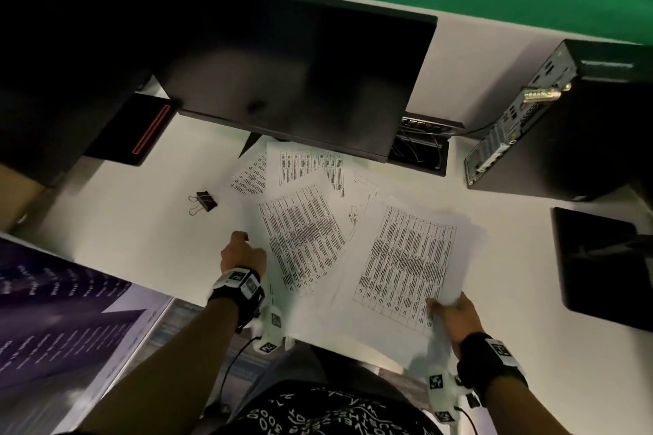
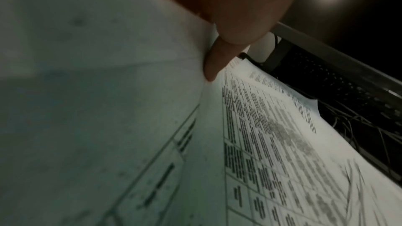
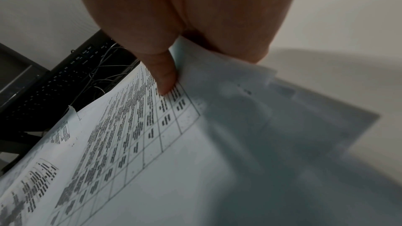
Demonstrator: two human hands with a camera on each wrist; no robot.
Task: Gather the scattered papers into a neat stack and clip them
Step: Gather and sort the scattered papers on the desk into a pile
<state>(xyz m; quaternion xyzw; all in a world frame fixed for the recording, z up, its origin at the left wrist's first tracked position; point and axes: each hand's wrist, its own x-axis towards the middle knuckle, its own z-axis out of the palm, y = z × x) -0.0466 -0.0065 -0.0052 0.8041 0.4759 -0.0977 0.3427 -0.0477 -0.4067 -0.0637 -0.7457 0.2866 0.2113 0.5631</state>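
With each hand pinching papers [image 1: 406,265], left hand [image 1: 243,252] and right hand [image 1: 456,314], we risk creasing sheets or sliding loose ones off the table [image 1: 134,233]

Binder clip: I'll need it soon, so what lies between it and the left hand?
Head view: only bare white desk separates the binder clip from the left hand.

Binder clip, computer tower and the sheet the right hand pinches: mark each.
binder clip [image 1: 206,201]: head view, on its black body.
computer tower [image 1: 597,138]: head view, on its dark side panel.
printed sheet [image 1: 406,258]: head view, mid-table of text; right hand [image 1: 459,318] pinches its near corner.
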